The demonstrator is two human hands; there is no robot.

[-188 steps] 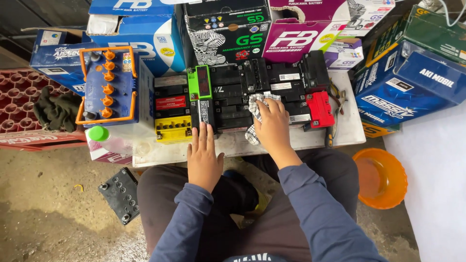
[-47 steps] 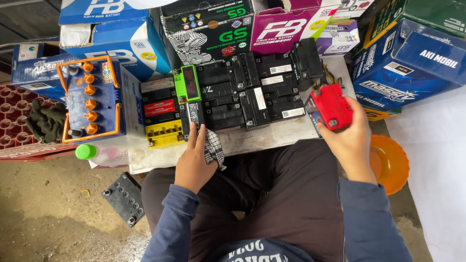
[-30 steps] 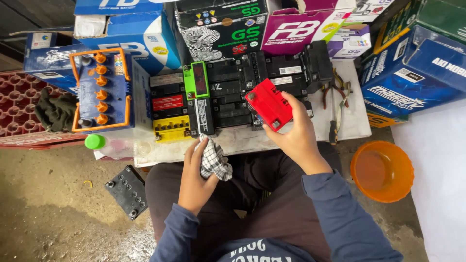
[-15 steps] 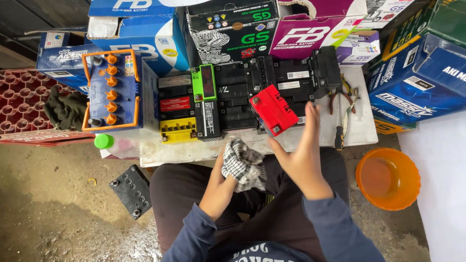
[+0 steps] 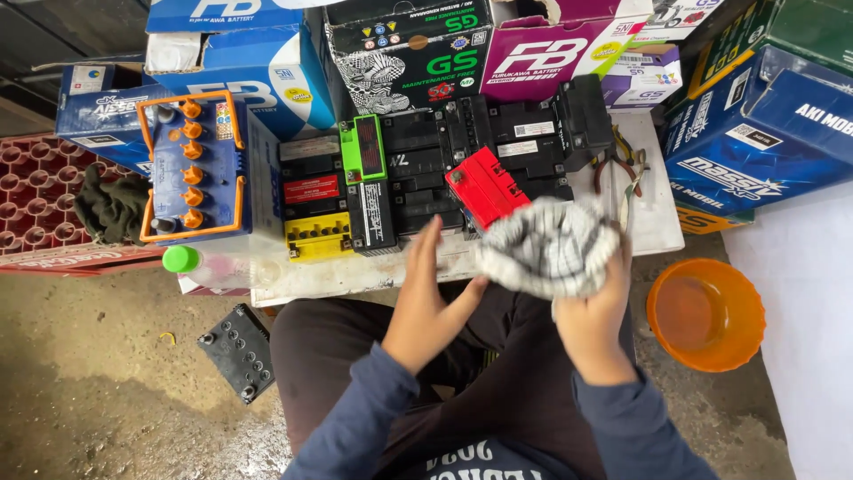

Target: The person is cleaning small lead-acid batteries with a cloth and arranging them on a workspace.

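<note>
My right hand grips a bunched grey-and-white checked cloth above the front edge of the white table. My left hand is beside it with fingers spread, its thumb just touching the cloth's left edge. A small red battery lies tilted on the table just beyond the cloth, against a row of black batteries. Neither hand touches the red battery. My lap in dark trousers is below the hands.
A blue battery with orange caps, a yellow battery and a green-topped one stand at left. Cardboard boxes line the back. Pliers, an orange bowl, a red crate and a black battery on the floor.
My right hand brought the red battery from the right, set it down by the black batteries and let go. The cloth passed from my left hand to my right.
</note>
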